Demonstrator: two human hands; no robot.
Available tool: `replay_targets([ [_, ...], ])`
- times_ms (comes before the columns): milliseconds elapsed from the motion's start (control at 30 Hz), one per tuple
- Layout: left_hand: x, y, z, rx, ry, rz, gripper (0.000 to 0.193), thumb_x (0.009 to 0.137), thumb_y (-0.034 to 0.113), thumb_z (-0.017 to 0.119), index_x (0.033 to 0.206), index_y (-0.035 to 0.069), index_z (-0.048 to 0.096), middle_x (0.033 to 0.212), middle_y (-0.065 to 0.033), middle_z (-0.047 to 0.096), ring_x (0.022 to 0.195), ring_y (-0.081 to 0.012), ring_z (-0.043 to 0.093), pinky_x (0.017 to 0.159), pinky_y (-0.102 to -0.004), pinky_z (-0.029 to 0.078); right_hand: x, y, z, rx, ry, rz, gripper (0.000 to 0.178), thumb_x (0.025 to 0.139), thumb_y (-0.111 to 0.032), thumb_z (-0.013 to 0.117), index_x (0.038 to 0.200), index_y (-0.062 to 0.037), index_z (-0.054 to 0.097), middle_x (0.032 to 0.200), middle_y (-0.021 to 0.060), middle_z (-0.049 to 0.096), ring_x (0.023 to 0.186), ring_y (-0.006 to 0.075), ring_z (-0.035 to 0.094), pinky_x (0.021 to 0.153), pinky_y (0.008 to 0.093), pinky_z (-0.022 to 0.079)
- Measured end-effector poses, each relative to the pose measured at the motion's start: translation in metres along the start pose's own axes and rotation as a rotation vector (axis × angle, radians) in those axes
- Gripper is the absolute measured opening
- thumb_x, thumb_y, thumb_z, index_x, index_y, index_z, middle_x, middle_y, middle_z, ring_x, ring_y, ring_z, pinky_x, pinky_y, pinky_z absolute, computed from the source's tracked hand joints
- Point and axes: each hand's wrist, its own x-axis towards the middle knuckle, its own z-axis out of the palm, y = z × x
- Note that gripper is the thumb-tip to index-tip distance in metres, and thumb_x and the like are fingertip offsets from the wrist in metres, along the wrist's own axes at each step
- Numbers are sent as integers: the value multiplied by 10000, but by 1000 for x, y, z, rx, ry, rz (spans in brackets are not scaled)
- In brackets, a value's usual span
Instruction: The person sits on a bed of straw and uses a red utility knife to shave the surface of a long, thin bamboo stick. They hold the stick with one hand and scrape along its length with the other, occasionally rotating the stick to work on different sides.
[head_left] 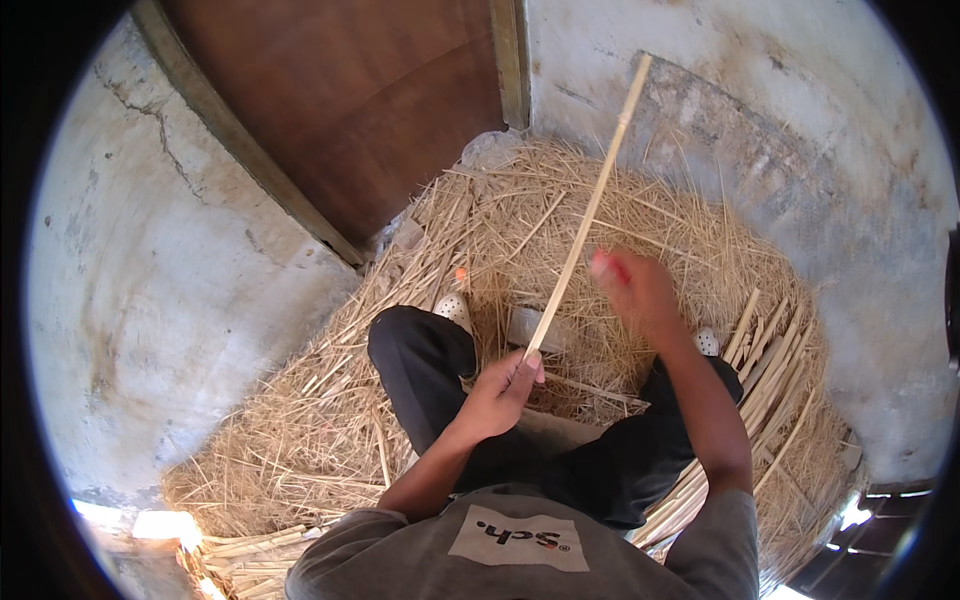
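A long pale bamboo strip [590, 212] slants up and away to the right from my left hand [500, 395], which is closed around its near end with the thumb on top. To the right of the strip and apart from it, my right hand [648, 300] is raised and smeared by motion. Its fingers are curled on a small red thing [612, 268], too blurred to name. Shavings and thin splints [540, 200] cover the floor beneath both hands. A grey block [535, 328] lies between my feet, just beyond my left hand.
Split strips [775, 350] lie stacked at my right. My bent legs [420, 365] and light clogs [453, 309] flank the work area. A small orange thing [461, 273] sits in the shavings. Ahead stand a brown door [340, 100] and plastered walls [200, 270].
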Motion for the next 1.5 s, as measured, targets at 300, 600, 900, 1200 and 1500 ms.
replay_targets([
  [300,-17,39,3,215,10,-17,269,1018,224,429,848,44,532,589,-2,396,532,-87,365,511,-269,340,-13,-6,7,-221,127,-204,588,808,-620,604,601,-74,541,491,107,512,441,293,557,454,412,433],
  [600,-24,51,2,471,32,56,169,960,142,502,845,26,544,537,-147,473,452,-289,529,456,-363,393,-1,4,-6,-257,251,-232,577,808,-637,591,631,-88,567,494,82,517,442,267,548,456,391,435],
  [900,-36,40,1,577,54,136,176,939,118,528,797,16,512,552,-178,496,500,-382,541,463,-414,412,-13,13,-6,-290,283,-307,592,860,-618,535,610,-81,529,470,101,475,409,283,507,417,402,393],
  [1200,-52,28,-9,669,20,234,122,888,80,565,786,27,524,600,-176,527,551,-373,567,489,-434,438,3,35,-35,-277,321,-63,581,843,-621,543,652,-73,570,549,108,547,496,287,565,486,417,446],
  [1500,-65,17,-31,816,66,358,148,814,70,629,957,41,608,607,-135,557,532,-325,565,508,-415,464,-4,37,-50,-342,318,-55,551,840,-611,566,668,-87,585,498,87,542,459,263,567,485,423,442],
])
